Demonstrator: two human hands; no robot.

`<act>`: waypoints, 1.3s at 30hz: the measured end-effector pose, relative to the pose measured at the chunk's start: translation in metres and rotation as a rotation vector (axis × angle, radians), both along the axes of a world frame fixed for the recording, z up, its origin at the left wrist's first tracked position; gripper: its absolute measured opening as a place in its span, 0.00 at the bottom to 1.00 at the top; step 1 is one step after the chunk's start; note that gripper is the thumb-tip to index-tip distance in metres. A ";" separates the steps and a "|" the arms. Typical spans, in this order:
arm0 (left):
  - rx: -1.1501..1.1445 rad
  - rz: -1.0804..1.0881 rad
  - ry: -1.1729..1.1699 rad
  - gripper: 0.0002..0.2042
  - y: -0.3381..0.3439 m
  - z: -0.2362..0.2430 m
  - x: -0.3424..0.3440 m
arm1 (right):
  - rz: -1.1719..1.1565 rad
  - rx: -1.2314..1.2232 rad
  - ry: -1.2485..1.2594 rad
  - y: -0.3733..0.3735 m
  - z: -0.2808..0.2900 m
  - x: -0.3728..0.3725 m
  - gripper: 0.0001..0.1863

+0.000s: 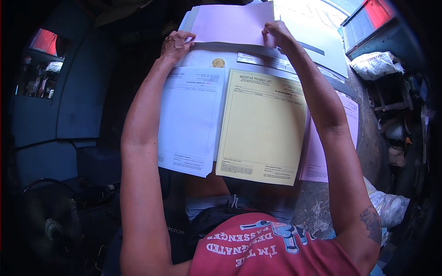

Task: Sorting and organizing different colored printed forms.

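Observation:
At the far side of the table a stack of paper with a pink sheet [232,23] on top lies between my hands. My left hand [177,45] grips its near left corner, fingers closed along the edge. With bent fingers, my right hand [277,34] holds the near right corner. Closer to me lie three piles of printed forms: white forms [189,122] on the left, yellow forms [262,129] in the middle, and pink forms [343,124] on the right, partly covered by my right forearm.
A clear ruler [264,60] and a round gold-coloured disc [218,62] sit between the stack and the forms. Large pale sheets [317,27] spread at the far right. A white sack [377,64] is beyond the table's right side, and a fan [50,221] stands at lower left.

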State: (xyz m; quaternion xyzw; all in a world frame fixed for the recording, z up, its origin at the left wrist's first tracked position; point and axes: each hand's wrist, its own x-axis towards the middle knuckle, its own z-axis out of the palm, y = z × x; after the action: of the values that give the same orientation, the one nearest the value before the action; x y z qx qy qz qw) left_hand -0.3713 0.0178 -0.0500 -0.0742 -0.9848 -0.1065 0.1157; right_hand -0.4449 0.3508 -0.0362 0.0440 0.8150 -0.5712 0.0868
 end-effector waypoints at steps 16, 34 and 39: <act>0.014 0.056 -0.038 0.14 0.015 0.003 0.002 | 0.042 0.270 0.012 0.015 0.007 -0.013 0.15; 0.128 0.134 -0.122 0.19 0.011 0.010 0.006 | 0.383 0.856 0.412 0.117 -0.012 -0.005 0.25; 0.129 0.136 -0.081 0.20 0.012 0.009 0.005 | 0.341 0.684 0.403 0.131 -0.018 -0.011 0.19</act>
State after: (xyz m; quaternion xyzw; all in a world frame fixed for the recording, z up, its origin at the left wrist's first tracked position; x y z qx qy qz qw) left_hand -0.3668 0.0298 -0.0412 0.0047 -0.9825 -0.1642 0.0874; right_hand -0.4555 0.4820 -0.0540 -0.1775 0.9537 -0.2429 -0.0008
